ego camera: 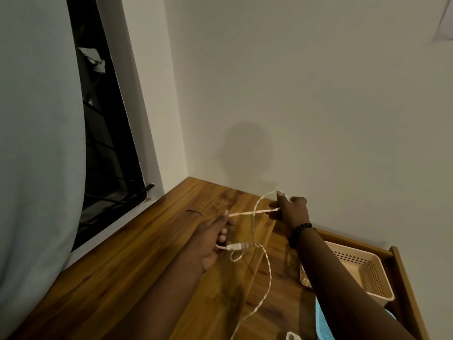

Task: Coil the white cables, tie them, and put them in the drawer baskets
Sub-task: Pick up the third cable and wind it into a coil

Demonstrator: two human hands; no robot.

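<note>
Head view, looking down over a wooden tabletop (152,261) set in a wall corner. Left hand (213,239) low and nearer, fingers (224,238) curled round the white cable (247,213) just behind its plug (236,246), plug tip pointing right toward the open drawer (402,278). Right hand (293,209) farther off, up by the wall, fingers pinched on the same cable. Between the two hands, one taut run of cable, long axis roughly left to right and rising slightly toward the right hand. From the right hand, a loop arching back over and dropping to cross that run, then a slack tail trailing down the tabletop toward the near edge. Beige perforated basket (362,271) in the drawer, right of and below the right forearm, well apart from the cable. Coiling probably just begun: only one loose loop formed, most of the length uncoiled. Next turn likely hinges on carrying the right-hand end back to the left-hand grip. Short black tie (195,212) lying just beyond the left hand.
</note>
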